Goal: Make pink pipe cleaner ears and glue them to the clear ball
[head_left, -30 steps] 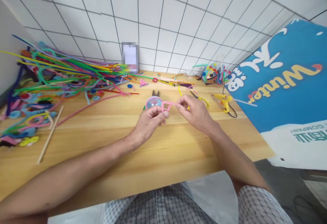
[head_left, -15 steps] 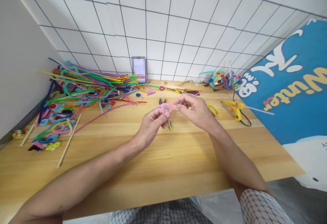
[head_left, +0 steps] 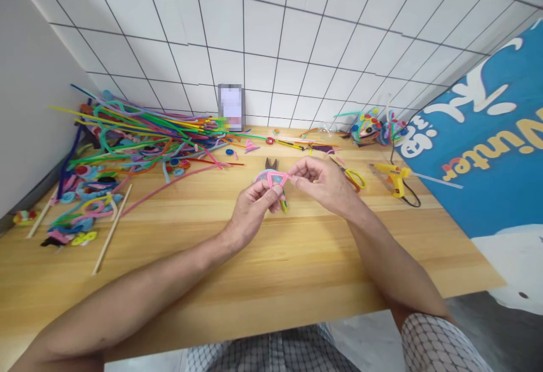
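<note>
A pink pipe cleaner, bent into a small triangle, is held up over the middle of the table. My left hand pinches its lower left part between thumb and fingers. The right-hand corner sits in the closed fingertips of my right hand. Behind and below the triangle lie pliers, jaws pointing away from me; my left hand hides part of their green and yellow handles. A light blue curved piece shows just behind the pink one. Scissors with yellow handles rest beyond my right hand.
Many coloured pipe cleaners are heaped at the back left, with small craft pieces and wooden sticks nearer. A phone leans on the tiled wall. At right lie a yellow glue gun and decorated craft figures.
The triangle's right corner looks more pinched together between my right fingertips. Both hands stay almost in place. The camera view has shifted slightly.
</note>
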`<state>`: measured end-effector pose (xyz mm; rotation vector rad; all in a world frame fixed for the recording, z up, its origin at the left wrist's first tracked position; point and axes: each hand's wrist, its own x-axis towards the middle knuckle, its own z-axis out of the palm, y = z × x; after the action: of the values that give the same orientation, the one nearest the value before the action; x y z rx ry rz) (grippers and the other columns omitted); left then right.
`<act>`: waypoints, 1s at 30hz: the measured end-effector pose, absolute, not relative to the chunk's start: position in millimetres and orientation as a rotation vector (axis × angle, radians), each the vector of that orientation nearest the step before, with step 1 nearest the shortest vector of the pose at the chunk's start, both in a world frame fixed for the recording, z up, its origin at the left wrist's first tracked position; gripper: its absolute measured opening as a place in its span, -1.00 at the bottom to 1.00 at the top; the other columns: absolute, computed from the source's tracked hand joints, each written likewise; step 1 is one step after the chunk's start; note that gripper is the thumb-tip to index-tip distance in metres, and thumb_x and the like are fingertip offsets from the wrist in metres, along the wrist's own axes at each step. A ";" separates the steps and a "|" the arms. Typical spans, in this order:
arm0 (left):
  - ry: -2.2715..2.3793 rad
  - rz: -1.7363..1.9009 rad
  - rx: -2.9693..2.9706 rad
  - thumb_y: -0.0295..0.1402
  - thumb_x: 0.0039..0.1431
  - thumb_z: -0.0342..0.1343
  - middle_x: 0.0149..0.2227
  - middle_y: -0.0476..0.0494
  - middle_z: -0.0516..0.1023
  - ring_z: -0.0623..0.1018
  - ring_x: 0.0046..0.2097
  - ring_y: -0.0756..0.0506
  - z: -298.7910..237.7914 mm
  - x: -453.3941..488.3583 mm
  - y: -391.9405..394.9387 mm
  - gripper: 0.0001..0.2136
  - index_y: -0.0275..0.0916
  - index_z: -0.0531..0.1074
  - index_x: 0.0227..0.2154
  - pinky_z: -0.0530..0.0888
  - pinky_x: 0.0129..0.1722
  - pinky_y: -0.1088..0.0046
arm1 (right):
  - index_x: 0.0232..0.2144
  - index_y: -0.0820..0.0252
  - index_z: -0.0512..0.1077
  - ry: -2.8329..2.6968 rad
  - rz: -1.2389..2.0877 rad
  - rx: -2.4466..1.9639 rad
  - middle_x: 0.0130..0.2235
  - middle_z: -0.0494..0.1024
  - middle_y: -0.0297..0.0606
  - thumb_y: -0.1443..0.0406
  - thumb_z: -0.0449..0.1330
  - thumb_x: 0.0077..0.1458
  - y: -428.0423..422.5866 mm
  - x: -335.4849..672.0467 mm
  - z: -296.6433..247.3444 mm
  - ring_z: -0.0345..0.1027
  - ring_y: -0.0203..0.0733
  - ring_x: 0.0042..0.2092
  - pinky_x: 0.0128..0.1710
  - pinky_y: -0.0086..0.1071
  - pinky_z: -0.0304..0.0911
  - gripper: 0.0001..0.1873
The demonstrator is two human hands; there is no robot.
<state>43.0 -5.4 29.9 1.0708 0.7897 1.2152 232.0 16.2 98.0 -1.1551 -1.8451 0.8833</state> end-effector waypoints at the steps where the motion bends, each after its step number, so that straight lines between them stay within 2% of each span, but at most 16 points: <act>1: 0.787 1.218 1.072 0.04 0.15 0.46 -0.44 -0.07 0.62 0.47 -0.46 0.04 28.8 43.0 -6.0 -0.59 -0.25 0.60 -0.41 0.42 -0.38 0.49 | -0.33 0.17 0.60 -1.839 0.894 -1.157 -0.40 0.65 -0.33 0.21 0.33 0.12 15.6 230.9 97.2 0.41 -0.29 -0.42 -0.42 -0.40 0.25 -0.86; 8: 0.769 1.225 1.051 0.03 0.15 0.45 -0.38 -0.09 0.65 0.49 -0.43 0.00 24.8 45.1 -9.9 -0.61 -0.24 0.62 -0.36 0.44 -0.37 0.46 | -0.35 0.15 0.59 -1.822 0.905 -1.190 -0.45 0.61 -0.35 0.20 0.35 0.11 11.6 225.2 91.0 0.37 -0.29 -0.45 -0.44 -0.40 0.22 -0.86; 15: 0.811 1.270 1.102 -0.06 0.14 0.46 -0.40 -0.03 0.57 0.45 -0.32 -0.03 24.6 44.3 -8.9 -0.69 -0.20 0.61 -0.42 0.45 -0.24 0.42 | -0.39 0.15 0.54 -1.825 0.923 -1.211 -0.49 0.53 -0.39 0.21 0.32 0.06 10.0 219.6 90.3 0.27 -0.33 -0.48 -0.50 -0.42 0.10 -0.87; 17: 0.787 1.260 1.131 -0.06 0.17 0.44 -0.35 -0.04 0.60 0.50 -0.26 -0.06 23.0 44.2 -7.1 -0.69 -0.21 0.62 -0.39 0.49 -0.14 0.40 | -0.41 0.15 0.53 -1.831 0.915 -1.239 -0.50 0.49 -0.41 0.21 0.31 0.05 9.6 219.3 90.1 0.22 -0.34 -0.50 -0.52 -0.42 0.06 -0.87; 20: 0.749 1.271 1.165 -0.08 0.16 0.46 -0.17 -0.12 0.66 0.58 -0.13 -0.10 19.9 43.2 -3.1 -0.70 -0.21 0.65 -0.24 0.52 -0.02 0.36 | -0.42 0.15 0.51 -1.861 0.879 -1.255 -0.51 0.47 -0.44 0.26 0.30 0.04 8.5 220.5 89.0 0.19 -0.35 -0.50 -0.51 -0.41 0.05 -0.92; 23: 0.744 1.268 1.235 -0.18 0.15 0.47 -0.16 -0.15 0.67 0.60 -0.16 -0.08 19.4 40.4 0.5 -0.71 -0.23 0.62 -0.18 0.52 -0.09 0.40 | -0.43 0.14 0.52 -1.946 0.773 -1.248 -0.51 0.47 -0.46 0.33 0.29 0.05 7.5 222.2 87.6 0.21 -0.34 -0.49 -0.46 -0.40 0.09 -0.98; 27: 0.731 1.227 1.323 -0.22 0.16 0.45 -0.34 -0.10 0.63 0.55 -0.31 -0.04 24.6 36.6 2.9 -0.78 -0.24 0.59 -0.30 0.47 -0.26 0.45 | -0.40 0.12 0.55 -2.063 0.563 -1.271 -0.45 0.54 -0.41 0.41 0.31 0.09 7.8 222.9 85.0 0.32 -0.29 -0.42 -0.37 -0.36 0.17 -0.91; 30: 0.750 1.210 1.317 -0.21 0.13 0.43 -0.42 -0.06 0.58 0.48 -0.39 0.00 29.4 35.3 4.0 -0.77 -0.24 0.56 -0.39 0.42 -0.35 0.48 | -0.33 0.10 0.55 -2.141 0.383 -1.253 -0.33 0.63 -0.32 0.41 0.31 0.16 6.3 221.6 83.7 0.44 -0.20 -0.31 -0.26 -0.31 0.26 -0.91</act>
<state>35.3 4.0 29.4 1.3174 0.7503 1.2103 221.6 6.3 83.7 -1.2526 -2.1407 0.3833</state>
